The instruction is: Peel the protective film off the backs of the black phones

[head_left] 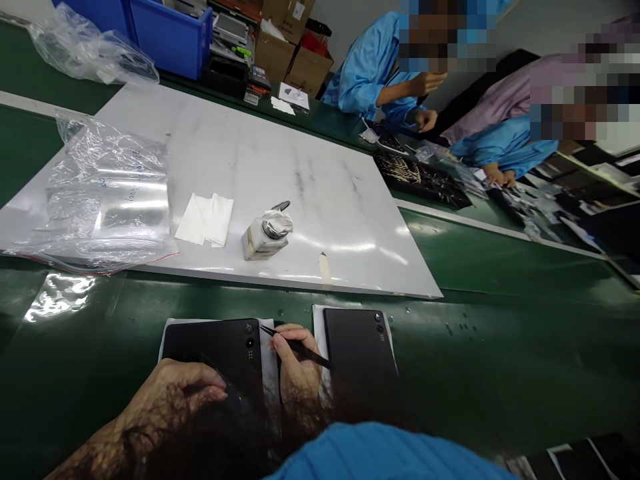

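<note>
Right grip (295, 363) pinches black stylus (295, 345) — no readable writing.

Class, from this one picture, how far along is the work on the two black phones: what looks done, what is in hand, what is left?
Done: nothing is visibly finished. Both phones lie back up on white sheets. In hand: the left hand steadies the left phone while the right hand points thin black tweezers near its camera lenses. Left: the right phone lies untouched beside them.

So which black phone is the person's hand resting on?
The left phone. The left hand rests on its lower edge, and the right hand points a thin black tool at its cameras. The right phone lies untouched.
</note>
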`<state>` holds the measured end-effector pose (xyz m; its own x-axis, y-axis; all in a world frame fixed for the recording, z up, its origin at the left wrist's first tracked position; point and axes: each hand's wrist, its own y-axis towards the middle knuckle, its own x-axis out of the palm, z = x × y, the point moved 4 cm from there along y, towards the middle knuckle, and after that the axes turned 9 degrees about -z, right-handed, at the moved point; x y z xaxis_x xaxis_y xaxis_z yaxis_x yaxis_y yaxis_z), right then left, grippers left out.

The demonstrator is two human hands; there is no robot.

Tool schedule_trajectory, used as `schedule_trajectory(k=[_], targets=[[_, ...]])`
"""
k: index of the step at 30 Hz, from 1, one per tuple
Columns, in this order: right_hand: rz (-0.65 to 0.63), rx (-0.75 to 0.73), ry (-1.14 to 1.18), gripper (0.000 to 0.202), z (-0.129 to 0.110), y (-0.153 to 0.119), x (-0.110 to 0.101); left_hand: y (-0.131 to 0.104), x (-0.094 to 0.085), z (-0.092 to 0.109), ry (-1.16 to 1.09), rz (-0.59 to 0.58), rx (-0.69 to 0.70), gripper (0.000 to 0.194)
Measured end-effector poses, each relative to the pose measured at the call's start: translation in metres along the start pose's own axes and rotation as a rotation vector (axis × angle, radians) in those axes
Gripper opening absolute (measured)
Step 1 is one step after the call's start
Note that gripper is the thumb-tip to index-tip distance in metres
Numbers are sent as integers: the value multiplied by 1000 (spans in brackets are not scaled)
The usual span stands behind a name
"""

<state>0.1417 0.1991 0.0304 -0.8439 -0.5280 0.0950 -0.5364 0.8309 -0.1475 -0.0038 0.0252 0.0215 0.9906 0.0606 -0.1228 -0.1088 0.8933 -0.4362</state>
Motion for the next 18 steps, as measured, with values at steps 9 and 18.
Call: schedule_trajectory(k=[9, 18], targets=[[-214, 31, -134, 8, -39, 4, 1, 1, 2, -4, -69, -30, -65, 44], [-398, 192, -201, 16, -44, 48, 12, 3, 0, 12, -129, -54, -76, 43]])
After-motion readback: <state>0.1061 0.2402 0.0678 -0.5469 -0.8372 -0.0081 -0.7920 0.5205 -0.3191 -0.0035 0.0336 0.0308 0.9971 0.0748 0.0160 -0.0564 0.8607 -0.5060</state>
